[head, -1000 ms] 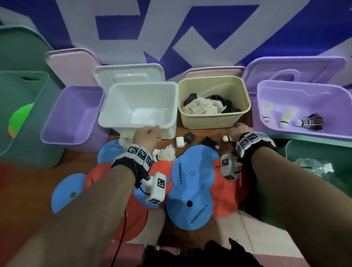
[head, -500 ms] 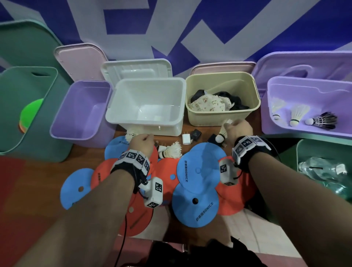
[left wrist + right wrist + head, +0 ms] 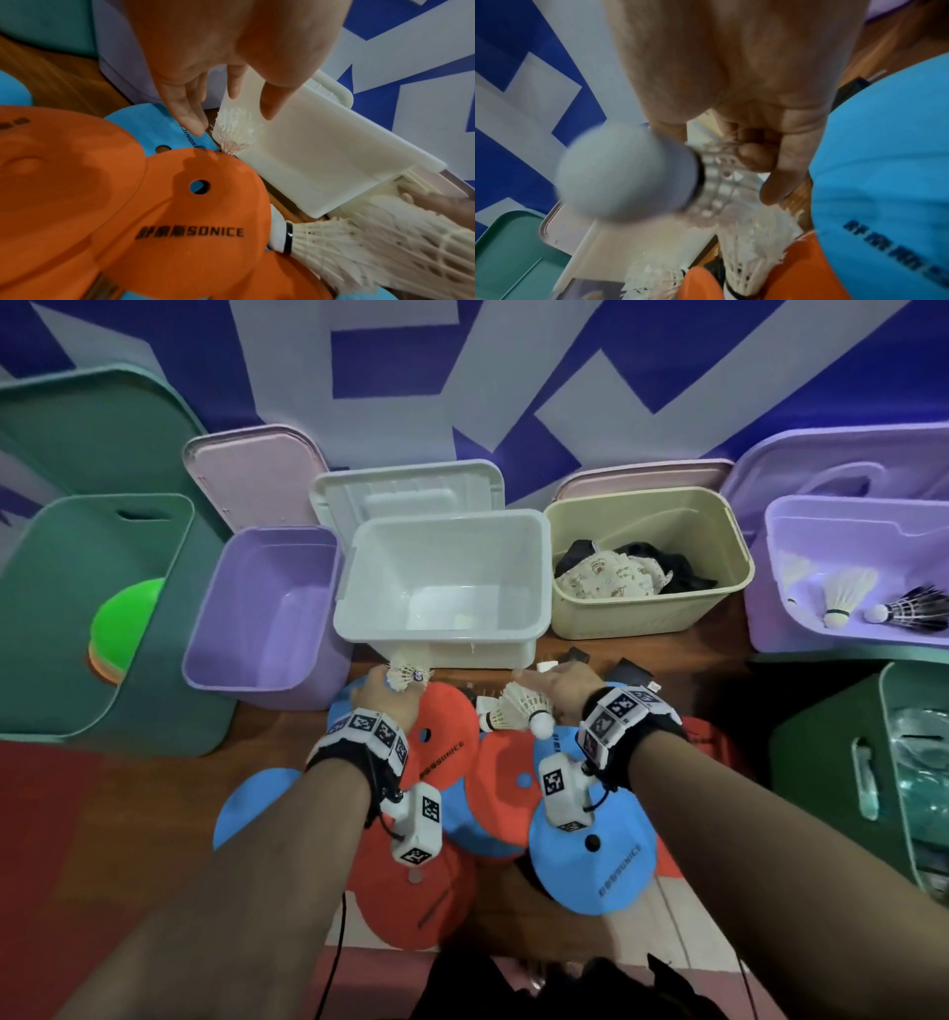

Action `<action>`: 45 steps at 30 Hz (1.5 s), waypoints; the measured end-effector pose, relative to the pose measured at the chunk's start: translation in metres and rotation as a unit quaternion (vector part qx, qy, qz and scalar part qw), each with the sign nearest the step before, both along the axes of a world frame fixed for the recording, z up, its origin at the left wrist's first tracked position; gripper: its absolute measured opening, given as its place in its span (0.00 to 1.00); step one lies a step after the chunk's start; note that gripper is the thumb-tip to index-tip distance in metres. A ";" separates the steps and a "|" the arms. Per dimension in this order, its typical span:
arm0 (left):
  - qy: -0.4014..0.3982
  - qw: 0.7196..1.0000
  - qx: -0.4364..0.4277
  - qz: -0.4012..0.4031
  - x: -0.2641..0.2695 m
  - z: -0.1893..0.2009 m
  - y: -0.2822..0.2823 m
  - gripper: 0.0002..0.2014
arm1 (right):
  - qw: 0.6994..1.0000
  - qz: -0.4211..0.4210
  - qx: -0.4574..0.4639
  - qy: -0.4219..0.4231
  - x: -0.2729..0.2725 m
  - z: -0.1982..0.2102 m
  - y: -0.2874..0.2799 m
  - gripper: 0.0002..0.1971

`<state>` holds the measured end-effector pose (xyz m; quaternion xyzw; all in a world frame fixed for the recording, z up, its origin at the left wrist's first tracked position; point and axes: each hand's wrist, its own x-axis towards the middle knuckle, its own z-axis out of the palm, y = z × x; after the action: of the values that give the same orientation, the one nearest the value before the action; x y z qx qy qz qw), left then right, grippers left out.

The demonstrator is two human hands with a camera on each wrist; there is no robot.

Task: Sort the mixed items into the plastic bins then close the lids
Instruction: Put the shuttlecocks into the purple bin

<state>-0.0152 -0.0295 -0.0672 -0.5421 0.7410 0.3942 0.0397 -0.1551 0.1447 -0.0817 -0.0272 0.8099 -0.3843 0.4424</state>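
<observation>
My left hand (image 3: 390,693) (image 3: 226,113) reaches to the foot of the white bin (image 3: 354,629). Its straight fingers (image 3: 191,119) and thumb stand either side of a white shuttlecock (image 3: 404,673) (image 3: 235,130) that leans against the bin wall. I cannot see a firm pinch on it. My right hand (image 3: 557,683) curls its fingers (image 3: 755,156) round the skirt of a second shuttlecock (image 3: 526,706) (image 3: 628,174), cork towards my wrist. A third shuttlecock (image 3: 490,719) (image 3: 749,261) lies on the table just beneath it. The right purple bin (image 3: 770,629) holds three shuttlecocks (image 3: 842,598).
Orange and blue discs (image 3: 447,742) (image 3: 595,870) overlap on the table under both wrists. Small black and white chargers (image 3: 629,667) lie before the beige bin (image 3: 647,621), which holds cloth. Left are an empty purple bin (image 3: 205,654) and a teal bin (image 3: 31,618) with a green disc. Lids lean behind.
My right hand picked a shuttlecock up near the beige bin and carried it left, over the one lying mid-table. My left hand stayed by the shuttlecock under the white bin.
</observation>
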 end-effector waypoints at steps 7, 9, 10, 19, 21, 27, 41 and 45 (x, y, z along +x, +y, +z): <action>-0.019 0.996 0.036 -0.076 -0.008 -0.013 -0.031 0.29 | 0.998 -0.049 0.031 -0.022 0.006 0.002 -0.017 0.21; -0.017 0.994 0.058 -0.094 -0.014 -0.016 -0.035 0.31 | 0.997 -0.012 0.077 0.004 0.008 0.000 -0.019 0.21; -0.012 0.992 0.066 -0.103 -0.016 -0.016 -0.036 0.31 | 0.995 0.004 0.099 0.016 0.009 -0.003 -0.018 0.22; 0.020 0.982 0.077 -0.172 -0.025 -0.021 -0.027 0.11 | 0.987 -0.010 0.156 0.025 0.029 -0.007 -0.029 0.22; 0.024 0.978 0.081 -0.192 -0.024 -0.022 -0.024 0.12 | 0.983 -0.003 0.180 0.019 0.032 -0.009 -0.032 0.25; -0.002 0.968 0.050 -0.246 -0.021 -0.023 -0.026 0.15 | 0.982 -0.032 0.173 0.068 0.048 -0.014 -0.027 0.20; 0.011 0.945 -0.046 -0.324 -0.017 -0.001 -0.025 0.20 | 0.980 -0.184 0.032 0.075 0.032 -0.001 -0.008 0.16; 0.057 0.920 -0.050 -0.385 -0.022 0.013 -0.007 0.25 | 0.975 -0.210 -0.057 0.050 0.025 0.015 0.006 0.15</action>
<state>-0.0376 -0.0362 -0.0543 -0.1926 0.9125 0.3409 0.1186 -0.1305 0.1508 -0.0663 0.0994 0.7953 -0.5121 0.3088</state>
